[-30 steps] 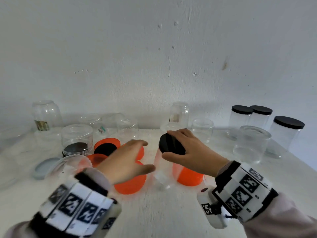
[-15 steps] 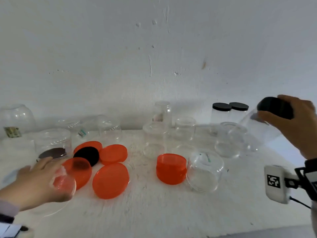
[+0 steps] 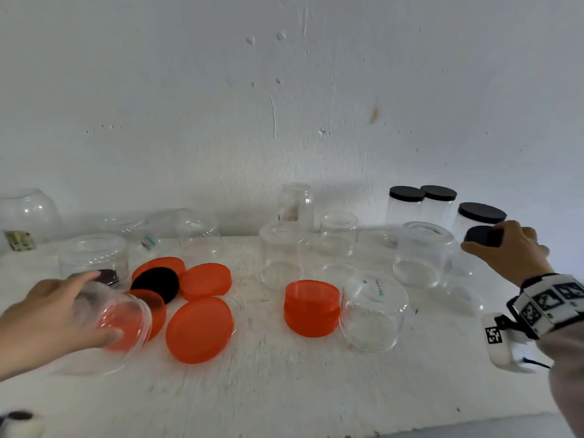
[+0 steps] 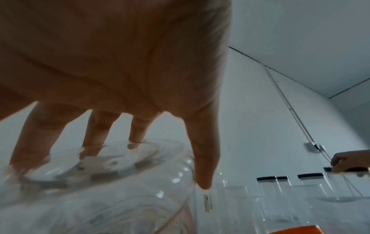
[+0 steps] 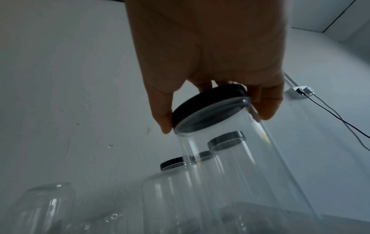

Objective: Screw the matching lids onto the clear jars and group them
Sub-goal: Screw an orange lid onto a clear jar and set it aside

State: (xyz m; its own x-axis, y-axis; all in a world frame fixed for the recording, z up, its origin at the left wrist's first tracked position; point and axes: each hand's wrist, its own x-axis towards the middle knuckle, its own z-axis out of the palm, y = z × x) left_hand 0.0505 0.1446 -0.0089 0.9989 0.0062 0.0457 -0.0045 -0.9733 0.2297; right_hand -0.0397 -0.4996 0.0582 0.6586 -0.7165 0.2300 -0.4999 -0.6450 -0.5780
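My right hand (image 3: 488,238) grips the black lid (image 3: 477,236) screwed on a tall clear jar (image 3: 463,279) at the table's right, just in front of three black-lidded jars (image 3: 480,216). In the right wrist view the fingers curl round that lid (image 5: 208,102) and the jar (image 5: 240,166) hangs tilted. I cannot tell whether its base touches the table. At the lower left my left hand (image 3: 104,305) holds a wide clear jar (image 3: 126,317) tilted on its side, fingers spread over its base (image 4: 104,164). Loose orange lids (image 3: 199,330) and one black lid (image 3: 155,284) lie beside it.
A stack of orange lids (image 3: 311,308) sits mid-table against an upturned clear jar (image 3: 373,314). More open clear jars (image 3: 423,254) stand along the back by the white wall, several of them at the far left (image 3: 94,257). The table's front edge runs along the bottom right.
My right hand carried the lidded jar from the centre to the right and lowered it by the black-lidded jars. My left hand moved left, took the wide jar and tipped it.
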